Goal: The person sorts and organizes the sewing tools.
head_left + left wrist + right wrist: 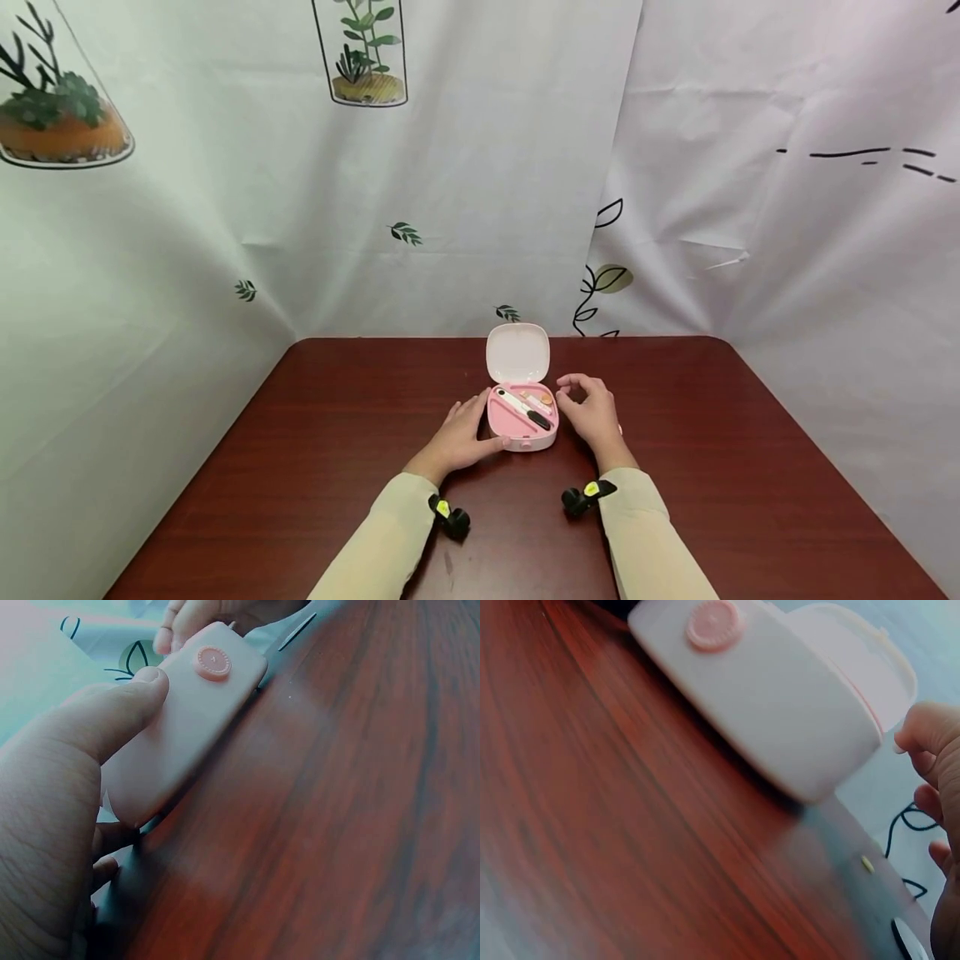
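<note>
A small pink-and-white case point(521, 443) lies on the table with its white lid point(517, 354) standing raised at the back. Inside it, a slim white tool with a black end point(523, 408) lies slantwise. Some small orange and white pieces point(545, 400) sit at the right of the case. My left hand point(459, 437) grips the case, thumb at the front, fingers along the left side. A round pink button point(213, 663) shows on the case front, beyond the thumb. My right hand point(592, 410) is just right of the case, fingers loosely bent, a gap between thumb and forefinger.
The dark red wooden table point(360, 383) has rounded back corners. White cloth point(480, 183) printed with plants hangs behind it and at both sides. A small black camera point(452, 518) is strapped at the left wrist, another black camera point(585, 497) at the right.
</note>
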Available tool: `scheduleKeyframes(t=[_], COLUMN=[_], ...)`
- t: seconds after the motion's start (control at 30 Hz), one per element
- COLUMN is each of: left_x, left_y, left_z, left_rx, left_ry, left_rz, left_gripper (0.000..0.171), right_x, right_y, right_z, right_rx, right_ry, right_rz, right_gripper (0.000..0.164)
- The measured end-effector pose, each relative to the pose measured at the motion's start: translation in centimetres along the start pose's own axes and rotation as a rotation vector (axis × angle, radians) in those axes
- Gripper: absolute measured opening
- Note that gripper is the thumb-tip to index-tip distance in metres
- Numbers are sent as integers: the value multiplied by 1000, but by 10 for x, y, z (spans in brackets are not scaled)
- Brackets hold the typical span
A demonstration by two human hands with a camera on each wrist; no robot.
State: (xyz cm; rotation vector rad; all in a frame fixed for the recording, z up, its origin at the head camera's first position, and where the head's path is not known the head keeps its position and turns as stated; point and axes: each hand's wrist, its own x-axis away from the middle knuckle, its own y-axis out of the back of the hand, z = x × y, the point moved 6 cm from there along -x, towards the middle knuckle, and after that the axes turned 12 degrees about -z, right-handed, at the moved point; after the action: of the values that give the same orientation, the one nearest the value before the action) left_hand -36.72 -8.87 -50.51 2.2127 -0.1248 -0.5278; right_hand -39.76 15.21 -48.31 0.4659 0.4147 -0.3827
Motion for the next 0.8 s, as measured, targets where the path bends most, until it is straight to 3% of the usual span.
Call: scheduleKeyframes(t=[0.27, 0.57, 0.8], left_x=[0, 0, 0], left_y=[1, 1, 0], left_z=[1, 1, 1], left_rx=[9, 7, 13], left_ry=[-7, 2, 4], left_rz=[-4, 0, 3], left_gripper=[101, 100, 101], right_x=[4, 3, -3], right_y=[-16, -15, -2], right_z=[10, 10, -5], right_rx=[-36, -38, 78], right_ry=[34, 43, 51], right_rz=[19, 5, 1], right_gripper=[15, 10, 15])
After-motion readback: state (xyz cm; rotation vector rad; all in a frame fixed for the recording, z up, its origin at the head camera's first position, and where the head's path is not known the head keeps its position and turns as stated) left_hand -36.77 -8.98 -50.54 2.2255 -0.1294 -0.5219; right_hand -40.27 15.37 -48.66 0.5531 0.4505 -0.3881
